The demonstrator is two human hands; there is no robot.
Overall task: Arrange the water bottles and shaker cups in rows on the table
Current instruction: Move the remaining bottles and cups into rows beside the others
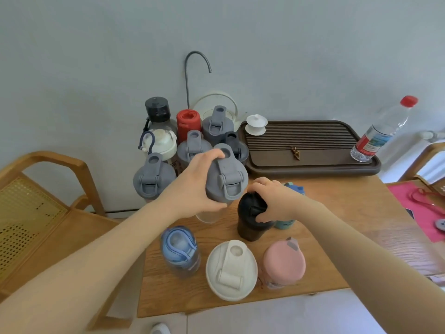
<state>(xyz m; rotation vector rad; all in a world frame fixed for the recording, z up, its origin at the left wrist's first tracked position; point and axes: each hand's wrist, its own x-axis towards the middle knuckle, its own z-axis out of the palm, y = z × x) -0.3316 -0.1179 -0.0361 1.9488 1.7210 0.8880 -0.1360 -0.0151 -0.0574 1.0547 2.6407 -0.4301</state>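
Note:
My left hand (195, 186) grips a clear shaker cup with a grey lid (227, 182), held just above the wooden table (337, 237). My right hand (274, 198) is closed on the lid of a black shaker cup (250, 220) standing at the table's middle. A teal cup with a blue lid (292, 189) stands right behind that hand. Along the front edge stand a blue bottle (179, 249), a white-lidded shaker (231, 266) and a pink bottle (284, 261). Several grey-lidded shakers (154, 177), a red bottle (189, 124), a white bottle (162, 143) and a black-capped bottle (157, 110) crowd the back left.
A dark slatted tea tray (313, 150) lies at the back right, carrying a white lidded teacup (256, 124) and a tilted clear plastic bottle with a red cap (382, 131). A kettle and curved spout stand by the wall. A wooden chair (43, 201) is at the left.

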